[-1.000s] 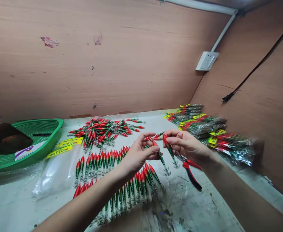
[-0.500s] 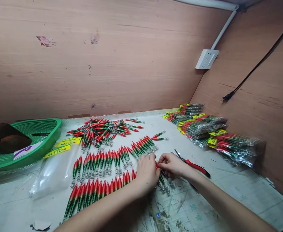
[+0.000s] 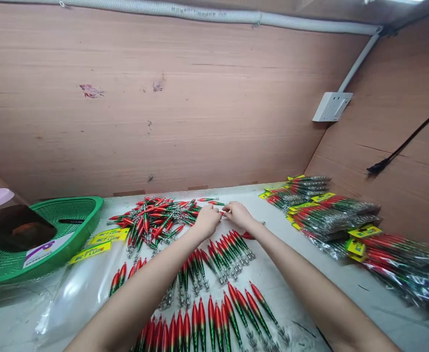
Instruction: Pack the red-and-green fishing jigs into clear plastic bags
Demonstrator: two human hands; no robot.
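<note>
Head view, sole view: left hand (image 3: 209,221), at the near right edge of a heap of lures (image 3: 159,215), fingers curled in; whether they are clamped on anything cannot be told, the back of the hand hiding the tips. Right hand (image 3: 238,216), just beside it, fingers drawn together at a small red lure tip (image 3: 221,213) lying between the two hands; whether that tip is pinched or merely touched cannot be told. Lures, red shading to green, with metal hooks, in three lots on the table (image 3: 339,278). Lot one, loose: the heap, tangled, at the back; judged as unsorted remainder, sizeable. Lot two, set out: a middle row (image 3: 229,254) and a front row (image 3: 217,325), roughly side by side, hooks toward the wearer, both partly hidden by the left arm; judged as part-way, laid out but unbagged. Lot three, bagged: stacked packs (image 3: 331,215) with yellow headers, at right; judged as finished. Supplies, at left: flat clear bags (image 3: 89,274), headed BCT LURE, seemingly unfilled, beside a green basket (image 3: 97,210). Overall, judged as well under way, much outstanding; exact counts not legible.
</note>
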